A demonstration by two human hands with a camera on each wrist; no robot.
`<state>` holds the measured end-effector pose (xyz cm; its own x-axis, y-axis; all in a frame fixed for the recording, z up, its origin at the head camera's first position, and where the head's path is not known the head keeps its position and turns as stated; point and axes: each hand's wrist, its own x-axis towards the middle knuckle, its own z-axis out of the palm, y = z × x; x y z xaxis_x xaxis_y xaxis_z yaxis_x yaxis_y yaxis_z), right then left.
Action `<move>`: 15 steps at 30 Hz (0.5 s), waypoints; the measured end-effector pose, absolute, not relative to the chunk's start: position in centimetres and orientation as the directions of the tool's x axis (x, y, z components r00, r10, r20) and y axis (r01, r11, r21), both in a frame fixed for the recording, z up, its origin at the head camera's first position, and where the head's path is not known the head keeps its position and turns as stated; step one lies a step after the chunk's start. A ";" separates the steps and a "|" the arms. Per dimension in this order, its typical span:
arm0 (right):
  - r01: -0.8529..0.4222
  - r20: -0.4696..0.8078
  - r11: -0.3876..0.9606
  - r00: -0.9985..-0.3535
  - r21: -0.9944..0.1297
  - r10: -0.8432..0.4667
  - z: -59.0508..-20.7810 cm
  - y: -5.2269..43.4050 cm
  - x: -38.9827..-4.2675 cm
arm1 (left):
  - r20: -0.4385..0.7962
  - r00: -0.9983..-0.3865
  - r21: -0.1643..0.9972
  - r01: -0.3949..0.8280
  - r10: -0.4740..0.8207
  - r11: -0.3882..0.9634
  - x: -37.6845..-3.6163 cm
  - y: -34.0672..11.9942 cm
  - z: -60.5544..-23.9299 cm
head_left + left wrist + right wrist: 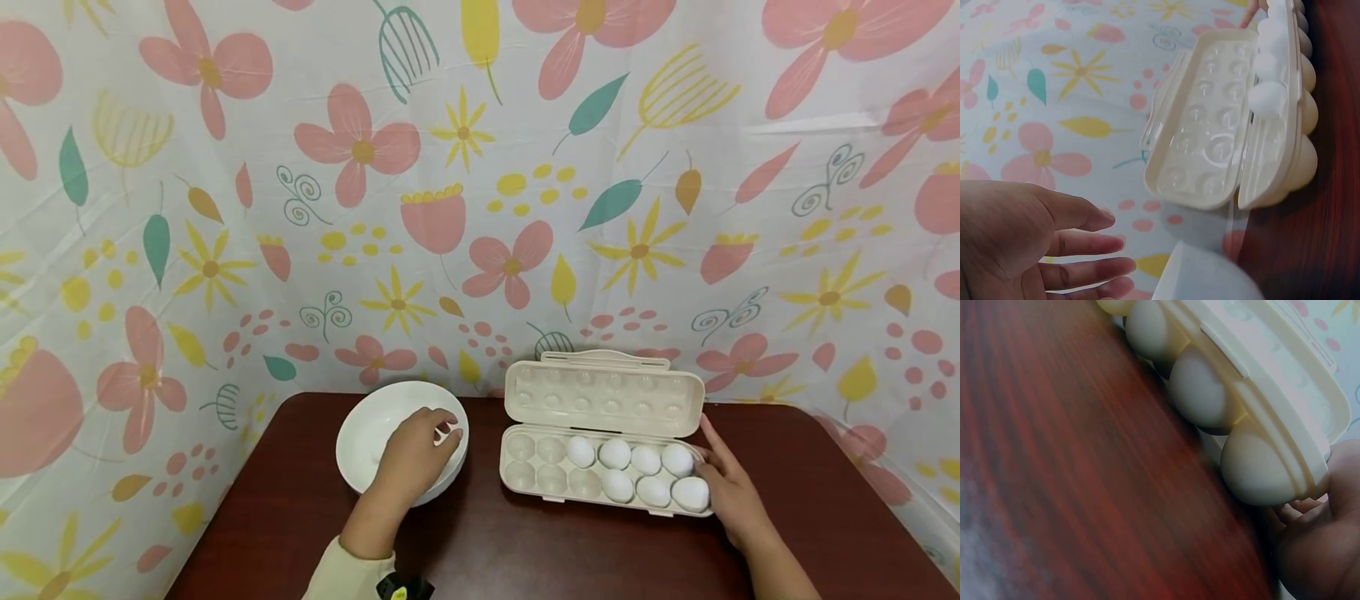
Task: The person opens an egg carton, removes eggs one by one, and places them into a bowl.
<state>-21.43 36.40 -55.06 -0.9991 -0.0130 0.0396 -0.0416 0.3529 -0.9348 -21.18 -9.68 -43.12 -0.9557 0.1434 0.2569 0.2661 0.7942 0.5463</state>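
Seven eggs (637, 475) sit in an open carton (525, 483) on the bench (525, 550). Right hand (731, 492), fingers straight, steadies its right end; left hand (416, 458), relaxed and empty, hovers over a white bowl (360, 442). Judged mid-transfer: the next egg needs a gentle grip.

Bowl (367, 433) left of egg tray (525, 467)

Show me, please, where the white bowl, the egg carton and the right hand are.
white bowl (360, 442), head view, bare inner wall.
egg carton (603, 392), head view, open lid.
right hand (731, 492), head view, back of the hand.
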 end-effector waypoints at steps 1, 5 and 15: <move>-0.039 0.037 0.354 -0.999 -0.934 -0.012 -55.0 36.4 -21.4 | 0.256 -0.956 0.553 0.269 0.147 0.789 -21.2 -9.4 -43.2; -0.035 0.037 0.372 -0.999 -0.928 -0.003 -55.0 36.3 -21.2 | 0.252 -0.954 0.571 0.284 0.164 0.770 -21.1 -8.4 -43.3; -0.046 0.051 0.376 -0.999 -0.925 0.004 -55.0 36.2 -21.4 | 0.293 -0.931 0.591 0.356 0.219 0.723 -21.3 -6.2 -43.5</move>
<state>-21.40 36.15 -54.96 -0.9987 0.0037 0.0509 -0.0458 0.3762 -0.9254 -21.29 -6.20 -43.50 -0.9307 0.2193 0.2927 0.3564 0.7234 0.5914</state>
